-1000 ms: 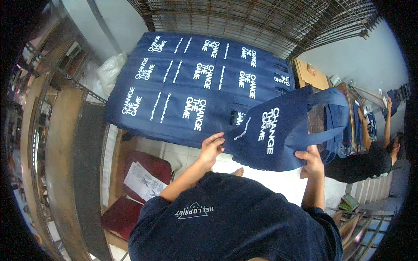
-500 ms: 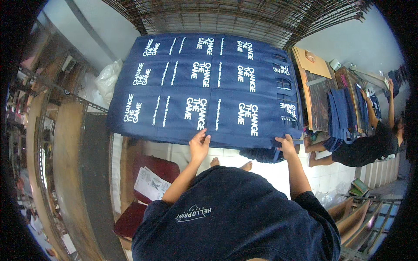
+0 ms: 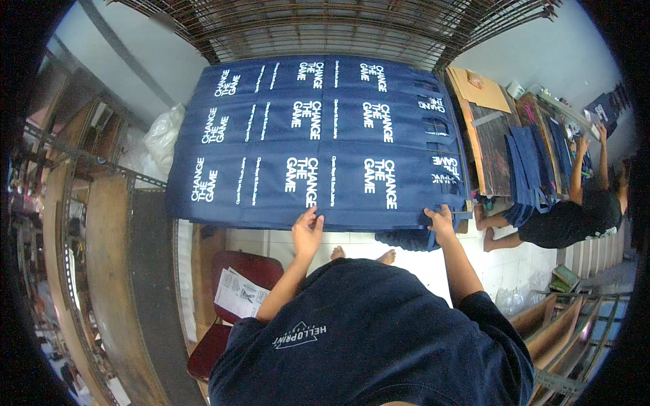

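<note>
Head view: both hands press navy bags (white lettering) flat.

A print workshop: rows of navy tote bags under wire drying racks.

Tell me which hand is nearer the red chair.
Left. The left hand rests on the bags' near edge right above the red chair; the right hand is farther right, at the handles.
</note>
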A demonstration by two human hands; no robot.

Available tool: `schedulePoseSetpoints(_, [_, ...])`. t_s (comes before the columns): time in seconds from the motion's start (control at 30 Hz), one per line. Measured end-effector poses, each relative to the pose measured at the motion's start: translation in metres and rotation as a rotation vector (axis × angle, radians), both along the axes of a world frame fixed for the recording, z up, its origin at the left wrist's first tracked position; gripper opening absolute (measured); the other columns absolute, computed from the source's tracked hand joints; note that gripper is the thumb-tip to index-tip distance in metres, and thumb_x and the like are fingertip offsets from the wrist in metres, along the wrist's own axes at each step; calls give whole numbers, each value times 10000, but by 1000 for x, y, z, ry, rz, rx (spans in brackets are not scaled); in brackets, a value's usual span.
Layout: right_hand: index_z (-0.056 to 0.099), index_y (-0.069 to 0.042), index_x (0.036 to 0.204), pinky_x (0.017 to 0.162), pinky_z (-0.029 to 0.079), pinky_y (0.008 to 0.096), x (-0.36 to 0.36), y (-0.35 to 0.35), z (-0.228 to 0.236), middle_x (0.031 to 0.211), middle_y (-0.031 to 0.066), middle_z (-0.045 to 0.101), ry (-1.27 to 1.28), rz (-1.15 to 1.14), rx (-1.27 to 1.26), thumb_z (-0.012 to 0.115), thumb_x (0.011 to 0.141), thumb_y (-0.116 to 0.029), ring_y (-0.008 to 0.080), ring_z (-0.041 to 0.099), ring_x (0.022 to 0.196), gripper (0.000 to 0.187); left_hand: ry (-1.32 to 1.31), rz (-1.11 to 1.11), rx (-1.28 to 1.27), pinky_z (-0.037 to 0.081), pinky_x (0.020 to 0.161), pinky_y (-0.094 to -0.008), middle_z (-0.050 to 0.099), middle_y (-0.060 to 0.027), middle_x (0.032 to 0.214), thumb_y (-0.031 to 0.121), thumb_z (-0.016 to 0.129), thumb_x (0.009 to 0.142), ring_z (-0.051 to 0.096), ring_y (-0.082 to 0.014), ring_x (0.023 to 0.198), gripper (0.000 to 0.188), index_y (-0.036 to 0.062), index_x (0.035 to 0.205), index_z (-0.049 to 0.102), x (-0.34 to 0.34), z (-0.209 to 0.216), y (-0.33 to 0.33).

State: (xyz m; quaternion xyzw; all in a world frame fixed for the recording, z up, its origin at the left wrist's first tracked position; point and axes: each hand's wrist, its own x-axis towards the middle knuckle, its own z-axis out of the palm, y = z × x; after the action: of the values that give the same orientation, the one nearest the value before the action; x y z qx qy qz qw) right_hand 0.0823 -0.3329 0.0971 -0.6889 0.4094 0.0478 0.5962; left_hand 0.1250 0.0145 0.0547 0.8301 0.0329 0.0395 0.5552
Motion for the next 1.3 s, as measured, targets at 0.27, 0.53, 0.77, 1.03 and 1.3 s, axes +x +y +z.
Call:
schedulePoseSetpoints(0.27, [164, -96, 1367, 827, 360, 474, 7, 1, 9, 1275, 151, 425, 25, -161, 63, 661, 744, -243, 279, 432, 1144, 810, -92, 18, 50, 488, 611, -323, 607, -146, 782, 90, 638, 755, 598, -237, 666, 282, 5, 1023, 615, 2, -6, 1])
schedulePoseSetpoints(0.53, [351, -257, 1307, 830, 390, 462, -16, -112, -69, 1258, 57, 450, -135, -292, 478, 350, 877, -438, 246, 417, 1156, 467, -104, 36, 125, 469, 735, -401, 598, -146, 885, 170, 616, 737, 573, -326, 814, 294, 58, 1008, 612, -9, -4, 9])
schedulePoseSetpoints(0.77, [522, -126, 974, 564, 407, 312, -6, -107, -54, 910, 22, 541, 41, -391, -5, 494, 803, -433, 161, 504, 737, 352, -143, 171, 210, 466, 759, -378, 490, -103, 969, 252, 602, 784, 514, -287, 944, 442, 131, 1193, 483, -42, 32, 28])
schedulePoseSetpoints(1.03, [540, -79, 891, 547, 417, 304, -21, -172, -93, 809, 57, 539, -169, -422, -32, 494, 845, -335, 169, 502, 674, 264, -74, 143, 302, 484, 709, -348, 602, -99, 955, 248, 635, 756, 598, -263, 825, 395, 157, 1131, 548, -118, -66, 73])
schedulePoseSetpoints(1.3, [465, -36, 1105, 666, 485, 391, -98, -238, -72, 1001, 140, 560, -618, -754, -64, 346, 907, -297, 239, 568, 816, 348, 722, -255, 369, 476, 744, -374, 628, -162, 955, 342, 693, 712, 622, -286, 831, 554, 66, 1161, 524, -169, -176, 147])
